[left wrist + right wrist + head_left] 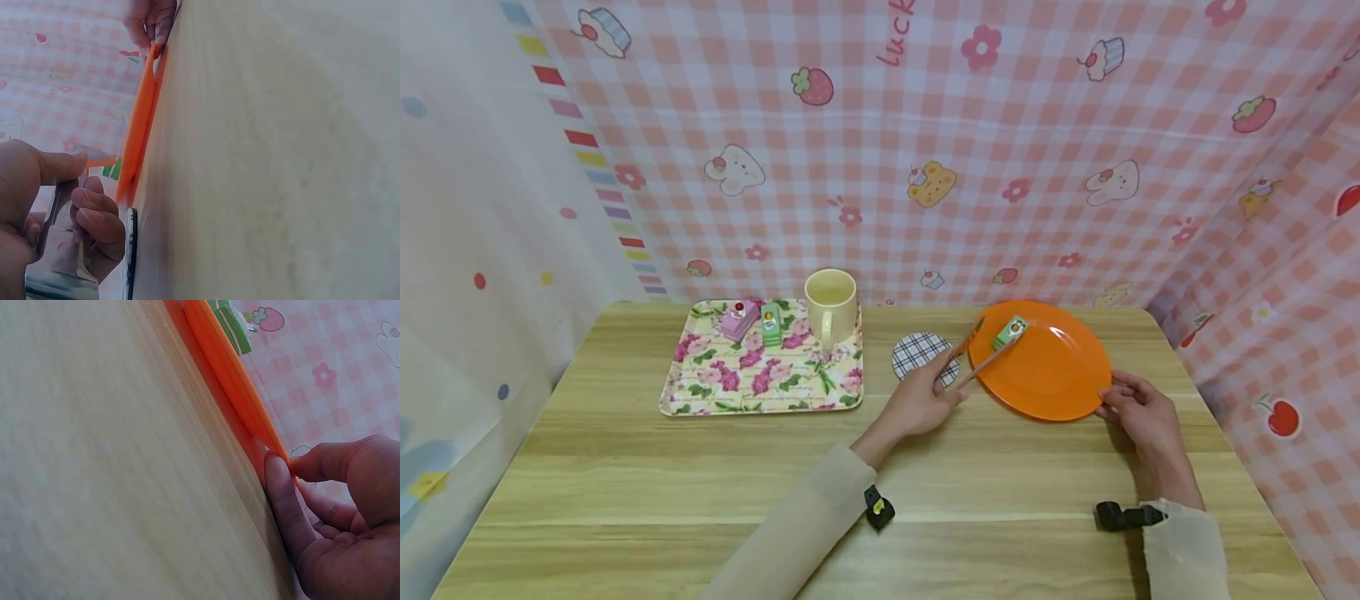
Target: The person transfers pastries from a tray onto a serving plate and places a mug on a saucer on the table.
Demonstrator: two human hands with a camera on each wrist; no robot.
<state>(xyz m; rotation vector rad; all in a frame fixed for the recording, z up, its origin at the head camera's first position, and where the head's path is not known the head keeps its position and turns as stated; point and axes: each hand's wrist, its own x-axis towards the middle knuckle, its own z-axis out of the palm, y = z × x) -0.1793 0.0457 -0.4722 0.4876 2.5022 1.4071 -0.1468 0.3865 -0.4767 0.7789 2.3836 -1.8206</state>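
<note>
My left hand (922, 398) holds a pair of metal tongs (60, 253) between thumb and fingers. The tongs' arms are spread over the left part of an orange plate (1048, 375). Between their tips lies a small green cake slice (1009, 332), nearer the right tip; whether the tongs touch it I cannot tell. At the plate's right edge my right hand (1142, 412) pinches the rim between thumb and fingers. In the right wrist view the plate (240, 394) is seen edge-on, with the green cake (232, 326) on top.
A floral tray (760, 392) on the left bears a pink cake slice (740, 321), another green cake slice (771, 325) and a yellow mug (831, 304). A checked round coaster (917, 350) lies under the left hand's tongs, between tray and plate. Patterned cloth (887, 167) hangs behind the wooden table (700, 500).
</note>
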